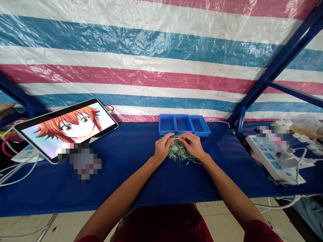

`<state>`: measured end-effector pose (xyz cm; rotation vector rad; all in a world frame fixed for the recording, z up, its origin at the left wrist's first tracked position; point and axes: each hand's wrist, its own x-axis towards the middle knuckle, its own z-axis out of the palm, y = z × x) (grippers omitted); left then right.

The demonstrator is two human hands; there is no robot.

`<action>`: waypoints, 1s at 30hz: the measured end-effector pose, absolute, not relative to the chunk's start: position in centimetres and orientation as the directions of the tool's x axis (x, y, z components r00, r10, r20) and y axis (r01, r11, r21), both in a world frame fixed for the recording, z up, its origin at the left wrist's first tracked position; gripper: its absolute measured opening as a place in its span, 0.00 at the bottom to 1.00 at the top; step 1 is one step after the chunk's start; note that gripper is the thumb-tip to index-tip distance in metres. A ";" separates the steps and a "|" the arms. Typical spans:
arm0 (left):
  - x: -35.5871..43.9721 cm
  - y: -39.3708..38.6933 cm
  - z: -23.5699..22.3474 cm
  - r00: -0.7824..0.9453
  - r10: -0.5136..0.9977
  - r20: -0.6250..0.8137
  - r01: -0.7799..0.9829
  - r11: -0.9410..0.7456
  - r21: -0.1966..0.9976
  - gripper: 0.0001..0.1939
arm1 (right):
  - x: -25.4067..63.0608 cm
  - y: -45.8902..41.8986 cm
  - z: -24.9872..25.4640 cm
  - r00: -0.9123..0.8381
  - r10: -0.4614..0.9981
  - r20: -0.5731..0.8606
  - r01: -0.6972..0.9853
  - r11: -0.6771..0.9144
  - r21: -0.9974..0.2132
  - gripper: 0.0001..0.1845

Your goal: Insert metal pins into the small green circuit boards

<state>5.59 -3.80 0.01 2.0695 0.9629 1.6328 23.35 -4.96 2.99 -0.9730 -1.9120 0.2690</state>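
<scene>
Near the far edge of the desk (136, 144), the right hand (192, 145) pinches a small pale piece (177, 138), probably light, stiff and best gripped by its ends, above a loose parts pile (180, 153), the left hand (163, 148) half-curled alongside, its hold unclear.

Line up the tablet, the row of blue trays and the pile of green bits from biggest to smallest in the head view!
1. Tablet
2. Row of blue trays
3. Pile of green bits, going by what shows: the left hand and right hand cover some of it.
</scene>
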 end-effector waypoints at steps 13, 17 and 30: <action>5.6 -4.1 0.9 0.095 0.627 0.773 0.441 -0.723 0.532 0.12 | 23.5 -5.1 3.2 -0.182 0.738 0.650 0.568 0.619 -0.542 0.18; 5.6 -4.5 1.3 0.111 0.600 0.792 0.441 -0.744 0.502 0.13 | 23.5 -5.0 3.2 -0.142 0.742 0.655 0.572 0.601 -0.558 0.19; 4.3 0.1 3.2 0.000 0.760 0.650 0.521 -0.555 0.649 0.07 | 23.6 -4.9 3.2 -0.097 0.743 0.662 0.589 0.579 -0.564 0.19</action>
